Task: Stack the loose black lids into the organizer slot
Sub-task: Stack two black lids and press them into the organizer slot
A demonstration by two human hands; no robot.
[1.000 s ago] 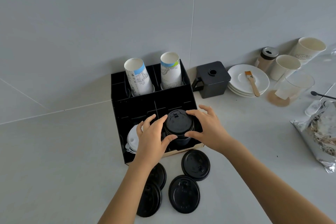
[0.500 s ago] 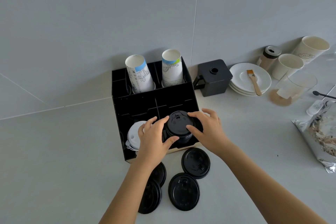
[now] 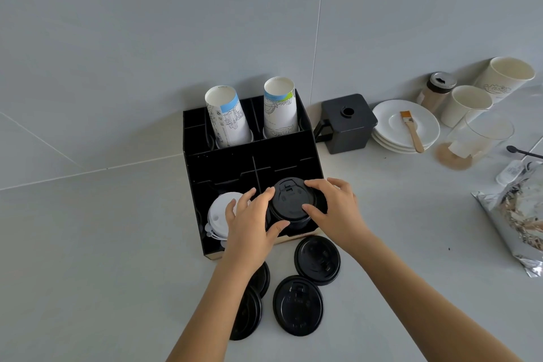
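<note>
A black organizer (image 3: 223, 167) stands against the wall. In its front right slot sits a stack of black lids (image 3: 291, 204). My left hand (image 3: 249, 226) grips the stack from the left and my right hand (image 3: 335, 211) grips it from the right, fingers curled around the rim. White lids (image 3: 217, 214) fill the front left slot, partly behind my left hand. Several loose black lids lie on the counter in front: one (image 3: 317, 260) at right, one (image 3: 298, 306) in the middle, two (image 3: 248, 311) partly under my left forearm.
Two upside-down paper cups (image 3: 279, 109) stand in the organizer's back slots. To the right are a black square box (image 3: 346, 123), white plates (image 3: 423, 123) with a brush, a shaker, paper cups, a clear cup and a foil bag (image 3: 517, 214).
Both hands stay on the lid stack in the slot. The stack and hands have barely shifted; the view has moved slightly.
</note>
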